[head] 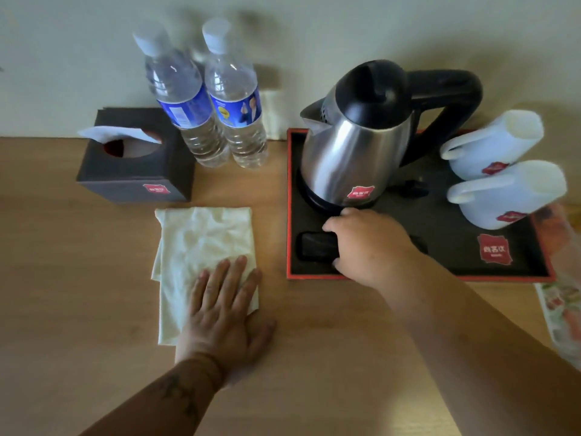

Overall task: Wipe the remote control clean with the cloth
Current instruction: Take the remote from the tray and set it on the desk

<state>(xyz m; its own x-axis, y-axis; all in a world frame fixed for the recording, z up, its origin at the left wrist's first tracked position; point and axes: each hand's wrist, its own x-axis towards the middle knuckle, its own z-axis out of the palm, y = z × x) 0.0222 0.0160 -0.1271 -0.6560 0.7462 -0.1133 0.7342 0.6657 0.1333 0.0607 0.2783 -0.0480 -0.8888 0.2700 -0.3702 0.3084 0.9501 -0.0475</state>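
A pale cloth (201, 247) lies folded flat on the wooden table. My left hand (224, 313) rests flat on its near right corner, fingers straight. A black remote control (316, 247) lies in the front left part of a black tray with a red rim (294, 275). My right hand (367, 247) covers the remote's right end, with thumb and fingers curled round it. Only the remote's left end shows.
A steel kettle (352, 152) stands on the tray just behind my right hand, with two white mugs (503, 171) at its right. Two water bottles (217, 99) and a black tissue box (135, 165) stand behind the cloth. Leaflets (562, 309) lie at the right edge.
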